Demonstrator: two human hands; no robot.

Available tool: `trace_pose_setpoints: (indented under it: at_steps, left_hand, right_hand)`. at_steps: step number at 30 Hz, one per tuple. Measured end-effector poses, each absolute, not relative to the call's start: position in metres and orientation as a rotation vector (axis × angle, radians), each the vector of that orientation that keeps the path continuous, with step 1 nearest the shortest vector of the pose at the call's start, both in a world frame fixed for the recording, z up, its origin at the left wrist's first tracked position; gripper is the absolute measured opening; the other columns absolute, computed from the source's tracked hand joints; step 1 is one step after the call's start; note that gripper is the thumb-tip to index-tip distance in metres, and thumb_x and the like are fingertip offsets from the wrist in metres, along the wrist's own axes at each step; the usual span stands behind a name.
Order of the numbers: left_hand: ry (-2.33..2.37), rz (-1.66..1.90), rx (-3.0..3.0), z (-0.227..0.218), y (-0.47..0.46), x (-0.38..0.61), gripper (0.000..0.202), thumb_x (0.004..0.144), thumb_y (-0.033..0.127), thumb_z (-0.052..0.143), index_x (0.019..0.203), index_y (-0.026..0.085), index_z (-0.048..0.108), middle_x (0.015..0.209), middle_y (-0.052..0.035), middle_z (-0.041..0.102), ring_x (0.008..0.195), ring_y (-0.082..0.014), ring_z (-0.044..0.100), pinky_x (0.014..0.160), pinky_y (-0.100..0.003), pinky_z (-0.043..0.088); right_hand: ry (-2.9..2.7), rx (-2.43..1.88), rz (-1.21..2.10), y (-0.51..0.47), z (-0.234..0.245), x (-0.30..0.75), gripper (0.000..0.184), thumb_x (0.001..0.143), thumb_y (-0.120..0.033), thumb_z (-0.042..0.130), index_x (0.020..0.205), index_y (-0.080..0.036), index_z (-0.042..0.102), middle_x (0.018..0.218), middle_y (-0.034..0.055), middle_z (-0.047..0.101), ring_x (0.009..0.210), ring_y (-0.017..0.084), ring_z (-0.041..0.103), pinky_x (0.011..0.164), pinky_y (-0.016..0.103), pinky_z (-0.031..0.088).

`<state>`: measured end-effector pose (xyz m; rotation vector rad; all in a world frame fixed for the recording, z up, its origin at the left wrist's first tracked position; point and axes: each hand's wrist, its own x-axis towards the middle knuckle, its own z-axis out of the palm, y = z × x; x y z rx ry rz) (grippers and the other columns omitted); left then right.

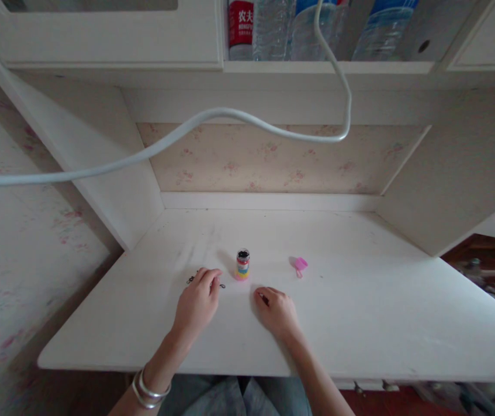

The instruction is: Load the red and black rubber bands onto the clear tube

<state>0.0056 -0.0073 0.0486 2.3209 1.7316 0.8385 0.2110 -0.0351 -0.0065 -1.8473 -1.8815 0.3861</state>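
My left hand (pixel 197 303) rests on the white desk (pixel 360 323) with its fingers curled down over a few small dark wire bits (pixel 192 279) that lie on the surface. My right hand (pixel 276 312) lies nearby to the right, fingers curled with a tiny dark thing pinched at the fingertips. Between and just beyond the hands stands a small open jar (pixel 242 264) with coloured bands and dark contents. A small pink lid (pixel 300 265) lies to the jar's right.
A white cable (pixel 212 115) sags across the view above the desk. Water bottles (pixel 273 29) stand on the upper shelf. White side panels enclose the desk at left and right; floral wallpaper covers the back.
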Motion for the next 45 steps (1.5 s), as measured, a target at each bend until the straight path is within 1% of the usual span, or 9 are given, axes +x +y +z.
trace_pose_setpoints:
  at_steps: [7, 12, 19, 24, 27, 31, 35, 39, 45]
  left_hand:
    - [1.981, 0.674, 2.208, 0.003, -0.026, -0.047, 0.020, 0.090, 0.028, 0.043, 0.104, 0.025, 0.057, 0.107, -0.0004, 0.063, 0.087, -0.0146, 0.064, 0.069, -0.023, 0.045]
    - [2.086, 0.595, 2.203, -0.007, -0.028, -0.054, 0.019, 0.089, 0.031, 0.046, 0.102, 0.026, 0.058, 0.101, -0.0004, 0.065, 0.076, -0.0128, 0.064, 0.059, -0.022, 0.041]
    - [2.095, 0.512, 2.328, -0.006, -0.028, -0.050, 0.026, 0.091, 0.034, 0.041, 0.111, 0.030, 0.057, 0.103, -0.0001, 0.064, 0.073, -0.0132, 0.064, 0.056, -0.024, 0.039]
    - [2.074, 0.478, 2.363, -0.005, -0.029, -0.051, 0.028, 0.093, 0.034, 0.038, 0.111, 0.031, 0.059, 0.098, -0.0010, 0.063, 0.070, -0.0123, 0.062, 0.053, -0.023, 0.036]
    - [2.064, 0.484, 2.386, -0.005, -0.030, -0.052, 0.029, 0.093, 0.033, 0.037, 0.111, 0.032, 0.060, 0.097, -0.0013, 0.062, 0.070, -0.0123, 0.061, 0.052, -0.023, 0.036]
    - [2.080, 0.466, 2.406, -0.007, -0.029, -0.052, 0.030, 0.094, 0.033, 0.035, 0.112, 0.032, 0.059, 0.098, -0.0015, 0.062, 0.069, -0.0123, 0.060, 0.052, -0.023, 0.036]
    - [2.085, 0.463, 2.412, -0.011, -0.027, -0.053, 0.029, 0.094, 0.033, 0.035, 0.109, 0.030, 0.060, 0.099, -0.0017, 0.063, 0.069, -0.0126, 0.061, 0.052, -0.024, 0.035]
    - [2.096, 0.497, 2.400, -0.013, -0.027, -0.053, 0.028, 0.093, 0.034, 0.036, 0.108, 0.031, 0.060, 0.099, -0.0009, 0.063, 0.067, -0.0126, 0.061, 0.051, -0.024, 0.035]
    - [2.094, 0.512, 2.402, -0.012, -0.029, -0.054, 0.028, 0.093, 0.033, 0.037, 0.106, 0.030, 0.061, 0.097, -0.0012, 0.064, 0.068, -0.0122, 0.062, 0.052, -0.024, 0.036]
  right_hand:
    - [-2.019, -1.887, 0.269, -0.039, 0.000, 0.200, 0.027, 0.091, -0.027, 0.040, 0.089, -0.027, 0.067, 0.084, -0.0011, 0.069, 0.073, 0.013, 0.061, 0.059, 0.021, 0.032]
    - [-2.108, -1.879, 0.278, -0.037, 0.004, 0.173, 0.026, 0.091, -0.029, 0.039, 0.090, -0.028, 0.065, 0.086, -0.0019, 0.068, 0.076, 0.013, 0.061, 0.061, 0.021, 0.034]
    - [-2.104, -1.914, 0.330, -0.017, 0.010, 0.128, 0.031, 0.090, -0.034, 0.040, 0.116, -0.034, 0.057, 0.097, -0.0011, 0.068, 0.080, 0.017, 0.064, 0.064, 0.025, 0.039]
    - [-2.085, -1.952, 0.317, -0.006, 0.009, 0.117, 0.029, 0.093, -0.032, 0.036, 0.095, -0.028, 0.065, 0.092, 0.0001, 0.069, 0.077, 0.016, 0.064, 0.061, 0.023, 0.038]
    - [-2.058, -1.906, 0.295, -0.010, 0.011, 0.117, 0.028, 0.093, -0.030, 0.038, 0.089, -0.027, 0.065, 0.087, -0.0005, 0.069, 0.073, 0.015, 0.064, 0.058, 0.022, 0.037]
    - [-1.916, -1.711, 0.272, -0.020, 0.030, 0.125, 0.029, 0.093, -0.032, 0.039, 0.088, -0.025, 0.067, 0.080, 0.0010, 0.069, 0.068, 0.013, 0.063, 0.059, 0.020, 0.038]
    - [-1.671, -1.519, 0.224, -0.018, 0.062, 0.145, 0.031, 0.092, -0.036, 0.041, 0.093, -0.022, 0.068, 0.083, 0.0032, 0.070, 0.066, 0.012, 0.061, 0.062, 0.020, 0.042]
    - [-1.593, -1.554, 0.148, 0.003, 0.083, 0.169, 0.031, 0.089, -0.038, 0.043, 0.089, -0.022, 0.070, 0.082, 0.0036, 0.071, 0.067, 0.014, 0.062, 0.063, 0.022, 0.043]
    - [-1.718, -1.692, 0.141, 0.023, 0.084, 0.180, 0.028, 0.085, -0.034, 0.045, 0.087, -0.024, 0.071, 0.082, 0.0015, 0.071, 0.070, 0.015, 0.063, 0.065, 0.023, 0.042]
